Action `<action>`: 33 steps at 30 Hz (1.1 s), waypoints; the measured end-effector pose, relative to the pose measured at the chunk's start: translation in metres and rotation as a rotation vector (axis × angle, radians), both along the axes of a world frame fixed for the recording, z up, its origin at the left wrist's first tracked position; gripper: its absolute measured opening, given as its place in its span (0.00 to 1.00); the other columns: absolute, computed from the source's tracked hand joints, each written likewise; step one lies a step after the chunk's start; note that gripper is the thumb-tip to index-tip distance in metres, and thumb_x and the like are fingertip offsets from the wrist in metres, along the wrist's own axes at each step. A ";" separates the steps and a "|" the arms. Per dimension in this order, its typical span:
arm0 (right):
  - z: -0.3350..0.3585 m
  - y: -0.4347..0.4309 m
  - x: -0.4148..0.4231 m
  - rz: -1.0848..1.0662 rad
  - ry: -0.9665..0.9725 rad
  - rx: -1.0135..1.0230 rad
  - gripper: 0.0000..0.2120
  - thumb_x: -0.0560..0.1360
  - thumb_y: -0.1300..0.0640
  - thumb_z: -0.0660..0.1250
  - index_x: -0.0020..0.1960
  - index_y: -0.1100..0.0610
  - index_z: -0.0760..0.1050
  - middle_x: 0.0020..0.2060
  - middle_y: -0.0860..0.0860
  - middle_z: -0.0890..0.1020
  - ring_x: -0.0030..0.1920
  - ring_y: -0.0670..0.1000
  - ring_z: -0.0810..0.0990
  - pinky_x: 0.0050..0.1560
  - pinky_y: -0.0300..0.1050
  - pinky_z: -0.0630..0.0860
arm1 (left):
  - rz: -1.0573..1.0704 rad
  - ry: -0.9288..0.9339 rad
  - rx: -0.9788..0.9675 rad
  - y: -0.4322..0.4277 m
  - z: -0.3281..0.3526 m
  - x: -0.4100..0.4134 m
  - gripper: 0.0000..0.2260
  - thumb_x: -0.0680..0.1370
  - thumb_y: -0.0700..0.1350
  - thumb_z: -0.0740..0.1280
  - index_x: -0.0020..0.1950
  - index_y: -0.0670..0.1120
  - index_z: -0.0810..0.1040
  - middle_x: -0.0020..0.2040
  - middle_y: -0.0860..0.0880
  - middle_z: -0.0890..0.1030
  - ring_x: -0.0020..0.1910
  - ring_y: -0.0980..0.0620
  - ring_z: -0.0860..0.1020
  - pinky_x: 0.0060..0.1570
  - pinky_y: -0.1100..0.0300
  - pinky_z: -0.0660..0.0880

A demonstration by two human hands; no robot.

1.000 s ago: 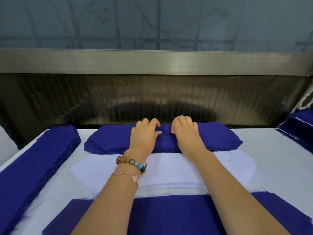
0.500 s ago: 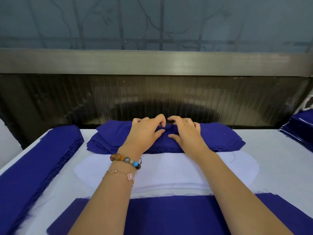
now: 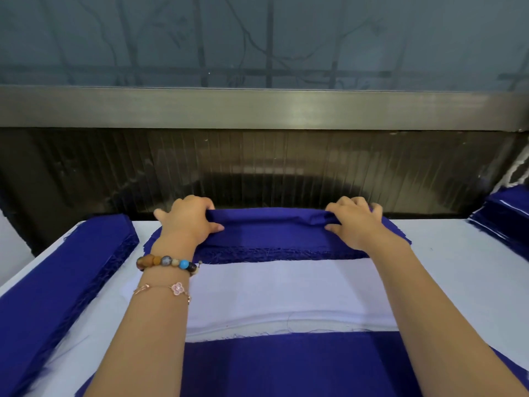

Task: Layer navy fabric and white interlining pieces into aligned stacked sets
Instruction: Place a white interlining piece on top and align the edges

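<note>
Both grips, your left hand [image 3: 187, 222] and right hand [image 3: 356, 224], pinch the top navy fabric piece [image 3: 272, 227] on the far stack of navy pieces [image 3: 272, 252]; next, likely draw it flat onto the white interlining sheet [image 3: 286, 290] nearer you, edges matched.

A garment workshop — stacks of cut navy fabric [image 3: 274, 239] on a white worktable [image 3: 458, 267].
</note>
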State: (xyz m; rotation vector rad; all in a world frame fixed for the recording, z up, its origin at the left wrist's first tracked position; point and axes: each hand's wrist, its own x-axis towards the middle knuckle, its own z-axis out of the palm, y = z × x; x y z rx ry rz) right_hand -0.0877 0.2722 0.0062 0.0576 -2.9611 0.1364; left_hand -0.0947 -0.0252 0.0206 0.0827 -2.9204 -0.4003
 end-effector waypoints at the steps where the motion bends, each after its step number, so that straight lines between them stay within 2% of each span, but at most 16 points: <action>1: 0.001 0.006 0.001 -0.034 -0.007 -0.002 0.15 0.79 0.48 0.62 0.65 0.46 0.69 0.63 0.49 0.70 0.68 0.55 0.61 0.70 0.62 0.53 | 0.019 -0.006 -0.003 -0.003 0.000 0.001 0.09 0.74 0.53 0.71 0.49 0.54 0.74 0.49 0.51 0.70 0.58 0.45 0.71 0.59 0.43 0.62; 8: 0.002 0.040 0.006 -0.308 0.036 -0.085 0.13 0.79 0.50 0.62 0.63 0.49 0.72 0.61 0.52 0.72 0.65 0.59 0.65 0.65 0.59 0.60 | 0.243 -0.050 0.055 -0.014 -0.001 0.003 0.13 0.77 0.50 0.69 0.60 0.50 0.75 0.62 0.44 0.75 0.64 0.40 0.70 0.66 0.37 0.58; 11: -0.002 0.050 0.008 -0.405 0.040 -0.201 0.14 0.78 0.50 0.64 0.62 0.51 0.73 0.59 0.54 0.75 0.63 0.60 0.68 0.61 0.56 0.63 | 0.356 -0.037 0.060 -0.018 -0.006 0.004 0.15 0.78 0.50 0.68 0.63 0.49 0.75 0.62 0.42 0.75 0.64 0.38 0.70 0.67 0.39 0.59; 14: -0.006 0.055 0.008 -0.494 0.051 -0.305 0.18 0.77 0.47 0.66 0.62 0.55 0.73 0.55 0.57 0.78 0.58 0.61 0.73 0.57 0.54 0.67 | 0.436 0.018 0.103 -0.020 -0.011 0.004 0.16 0.77 0.51 0.69 0.62 0.46 0.76 0.60 0.41 0.77 0.62 0.37 0.72 0.64 0.43 0.61; 17: -0.011 0.057 0.008 -0.508 0.051 -0.414 0.18 0.76 0.48 0.68 0.58 0.60 0.75 0.50 0.59 0.79 0.51 0.61 0.77 0.51 0.53 0.72 | 0.413 0.038 0.258 -0.022 -0.017 0.001 0.17 0.77 0.49 0.70 0.62 0.40 0.75 0.58 0.37 0.77 0.59 0.35 0.74 0.56 0.44 0.70; 20: -0.013 0.056 0.007 -0.488 0.069 -0.498 0.17 0.77 0.51 0.68 0.59 0.62 0.75 0.50 0.60 0.80 0.50 0.62 0.77 0.49 0.53 0.75 | 0.373 0.074 0.300 -0.023 -0.023 -0.001 0.16 0.78 0.46 0.69 0.61 0.37 0.75 0.57 0.36 0.78 0.57 0.35 0.76 0.48 0.47 0.71; 25: -0.019 0.048 0.008 -0.486 0.104 -0.441 0.14 0.79 0.53 0.64 0.58 0.63 0.74 0.48 0.60 0.79 0.45 0.59 0.75 0.44 0.49 0.71 | 0.352 0.118 0.221 -0.017 -0.029 0.002 0.15 0.79 0.44 0.66 0.62 0.37 0.73 0.58 0.36 0.77 0.57 0.36 0.76 0.51 0.46 0.73; 28: -0.019 0.039 0.013 -0.460 0.151 -0.276 0.12 0.80 0.55 0.61 0.59 0.62 0.72 0.54 0.60 0.77 0.53 0.61 0.76 0.46 0.51 0.71 | 0.297 0.152 0.080 -0.011 -0.029 0.010 0.13 0.81 0.42 0.63 0.63 0.39 0.72 0.58 0.37 0.76 0.57 0.36 0.76 0.52 0.46 0.73; 30: -0.017 0.037 0.019 -0.408 0.203 -0.209 0.10 0.81 0.57 0.60 0.57 0.62 0.71 0.54 0.59 0.77 0.54 0.61 0.76 0.43 0.49 0.69 | 0.253 0.183 0.103 -0.011 -0.024 0.014 0.12 0.80 0.38 0.63 0.63 0.39 0.73 0.58 0.36 0.77 0.57 0.36 0.76 0.52 0.45 0.74; 33: -0.011 0.041 0.029 -0.405 0.312 -0.391 0.06 0.80 0.60 0.60 0.55 0.63 0.71 0.49 0.61 0.80 0.49 0.63 0.78 0.39 0.47 0.67 | 0.225 0.274 0.252 -0.015 -0.008 0.021 0.10 0.80 0.34 0.61 0.60 0.38 0.75 0.54 0.35 0.78 0.55 0.35 0.77 0.51 0.45 0.74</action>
